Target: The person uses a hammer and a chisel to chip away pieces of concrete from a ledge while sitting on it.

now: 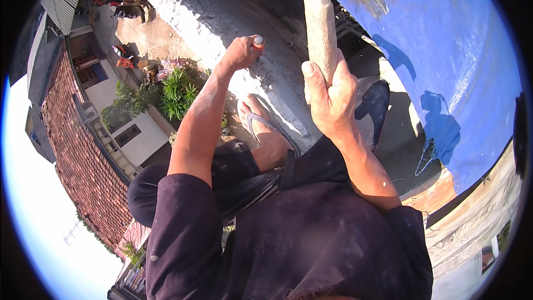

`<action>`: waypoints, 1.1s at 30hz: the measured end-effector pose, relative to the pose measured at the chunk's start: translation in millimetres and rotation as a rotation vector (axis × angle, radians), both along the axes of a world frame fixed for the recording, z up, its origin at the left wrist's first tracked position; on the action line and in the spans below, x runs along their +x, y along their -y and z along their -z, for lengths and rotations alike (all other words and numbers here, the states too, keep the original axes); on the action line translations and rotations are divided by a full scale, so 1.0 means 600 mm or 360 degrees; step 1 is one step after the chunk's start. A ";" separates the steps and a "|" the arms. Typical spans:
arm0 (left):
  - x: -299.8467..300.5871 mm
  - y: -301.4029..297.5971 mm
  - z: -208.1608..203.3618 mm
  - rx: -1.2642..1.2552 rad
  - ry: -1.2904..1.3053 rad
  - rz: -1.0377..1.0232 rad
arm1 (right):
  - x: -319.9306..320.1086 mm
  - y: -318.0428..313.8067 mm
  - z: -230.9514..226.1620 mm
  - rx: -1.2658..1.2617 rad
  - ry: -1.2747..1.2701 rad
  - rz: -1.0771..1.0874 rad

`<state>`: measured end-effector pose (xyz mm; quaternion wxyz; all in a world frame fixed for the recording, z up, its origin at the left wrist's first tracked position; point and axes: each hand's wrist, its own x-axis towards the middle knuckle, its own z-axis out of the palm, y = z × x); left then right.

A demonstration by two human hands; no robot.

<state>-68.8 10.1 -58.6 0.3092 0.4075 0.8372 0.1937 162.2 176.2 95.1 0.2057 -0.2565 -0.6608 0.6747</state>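
Note:
My right hand is wrapped round the pale wooden handle of a claw hammer. The hammer is raised, its grey head at the top edge of the view and partly cut off. Lower and to the left, my left hand is closed round what looks like a chisel. Only its orange grip and round metal end show; the blade is hidden. This fist is at the rough, whitish top of a concrete wall, which has a chipped surface. My sandalled foot rests on that wall.
A bright blue sheet spreads on the right, with shadows on it. Far below on the left are a yard, green plants and a red tiled roof. A dark gap lies between the wall and the blue sheet.

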 end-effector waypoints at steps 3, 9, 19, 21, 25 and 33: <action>0.003 -0.010 -0.013 -0.0030 0.0011 -0.0013 | -0.003 0.040 0.081 0.0025 -0.0438 0.0281; 0.005 0.038 0.041 0.0060 -0.0052 -0.0009 | 0.014 0.028 0.124 0.0411 0.0662 -0.0653; 0.001 -0.005 0.022 0.0037 0.0081 -0.0101 | -0.010 0.040 0.102 0.0368 -0.0011 0.0088; -0.002 0.006 0.045 -0.0004 0.0051 -0.0067 | 0.006 0.049 0.150 0.0377 0.0567 -0.0421; 0.008 0.005 0.062 -0.0149 -0.0015 -0.0092 | -0.004 0.015 0.105 0.0300 0.0638 -0.0482; 0.005 -0.012 0.043 -0.0251 -0.0078 -0.0143 | -0.055 -0.094 -0.070 -0.0352 -0.0271 0.0319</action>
